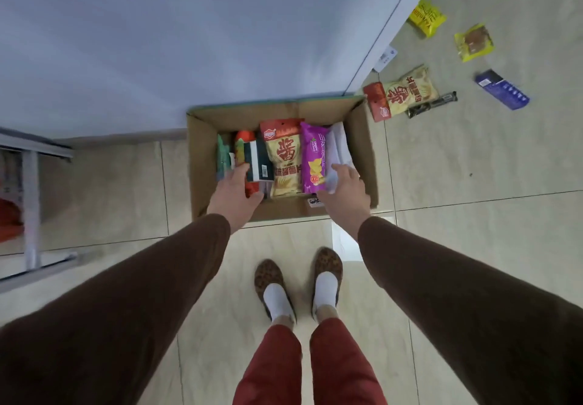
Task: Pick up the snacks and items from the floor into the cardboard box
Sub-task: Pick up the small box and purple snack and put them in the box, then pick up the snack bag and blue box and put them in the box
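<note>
Tiled floor (473, 168) by a white wall holds the open cardboard box (362, 139), packed with upright snacks. Left hand (235, 191) grips a dark carton (260, 161) in the box; right hand (345, 190) hangs over the purple bag (312, 158), fingers loosely spread, holding nothing. Chips bag (407, 92), yellow packets (427, 18) and blue box (503, 89) lie on floor right of box.
</note>
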